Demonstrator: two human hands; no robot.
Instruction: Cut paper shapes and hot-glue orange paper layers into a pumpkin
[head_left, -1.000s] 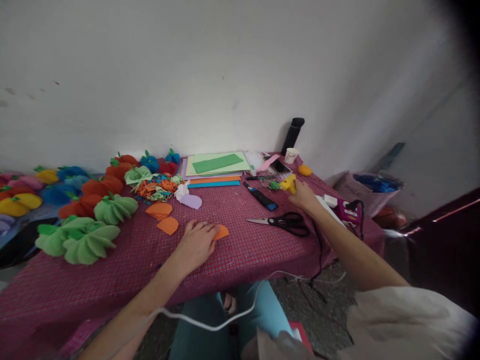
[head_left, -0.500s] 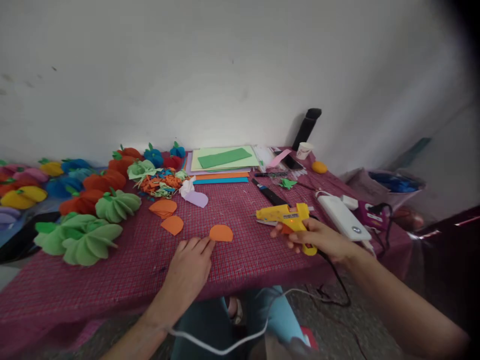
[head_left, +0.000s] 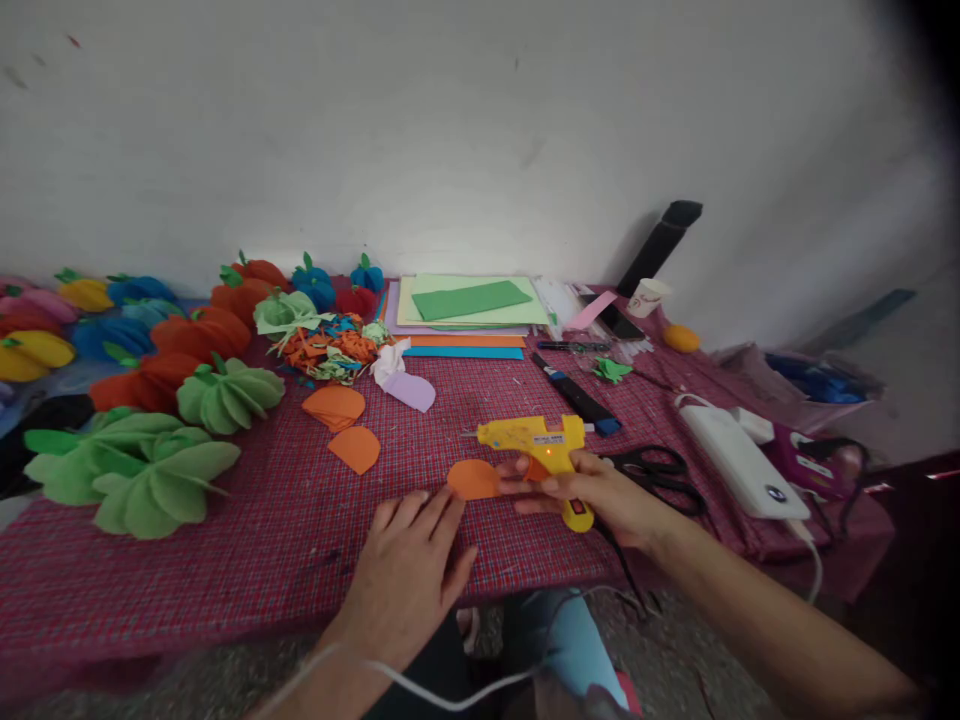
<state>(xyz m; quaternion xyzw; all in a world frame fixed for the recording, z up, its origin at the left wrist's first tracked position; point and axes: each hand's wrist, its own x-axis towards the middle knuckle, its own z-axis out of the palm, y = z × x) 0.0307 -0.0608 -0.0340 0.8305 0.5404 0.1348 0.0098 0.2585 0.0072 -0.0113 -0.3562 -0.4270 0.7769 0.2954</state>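
My right hand (head_left: 600, 495) grips a yellow glue gun (head_left: 536, 442) by its handle, nozzle pointing left, just above a folded orange paper piece (head_left: 472, 479) on the red checked tablecloth (head_left: 262, 540). My left hand (head_left: 409, 570) lies flat on the cloth with fingers stretched toward that orange piece, just short of it. Two more orange paper pieces (head_left: 345, 425) lie further left.
Green paper pumpkins (head_left: 142, 470) and others in orange, blue and yellow crowd the left side. Paper scraps (head_left: 326, 350), coloured sheets (head_left: 469, 305), black scissors (head_left: 656, 470), a white power bank (head_left: 739, 455), a cup (head_left: 646, 297) and a black bottle (head_left: 660, 245) stand behind and to the right.
My right hand picked up the glue gun from the far right and carried it left to the orange piece. My left hand drew back off that piece toward me.
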